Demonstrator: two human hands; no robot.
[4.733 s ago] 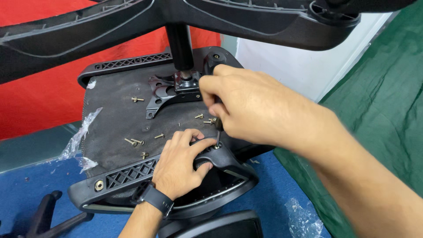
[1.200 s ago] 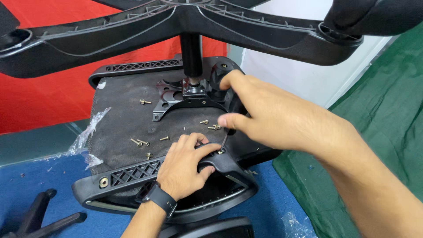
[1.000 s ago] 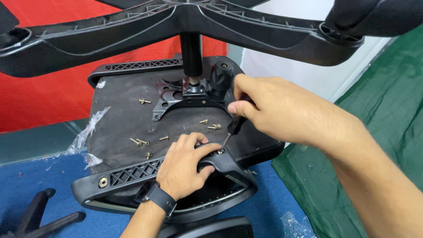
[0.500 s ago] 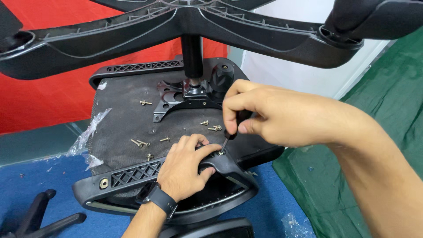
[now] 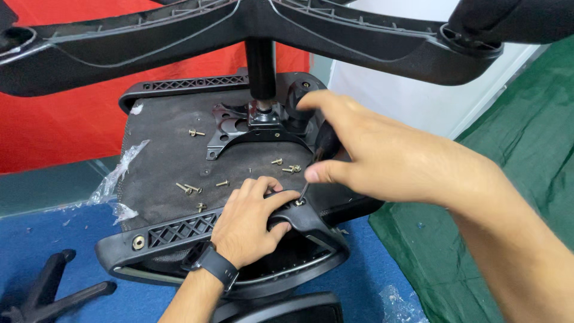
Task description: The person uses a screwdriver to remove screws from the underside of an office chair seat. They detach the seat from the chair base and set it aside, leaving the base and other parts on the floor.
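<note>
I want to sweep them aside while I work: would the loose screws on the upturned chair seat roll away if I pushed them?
The loose screws probably roll in short arcs, since each has a wide head. The seat underside looks like rough fabric, which likely slows them. They look small and light, so a nudge may scatter them.

No boxes, labels, signs or screens are visible. Only torn clear plastic wrap (image 5: 113,182) hangs at the left edge of the seat (image 5: 161,149), and a smaller scrap (image 5: 394,297) lies on the floor.
</note>
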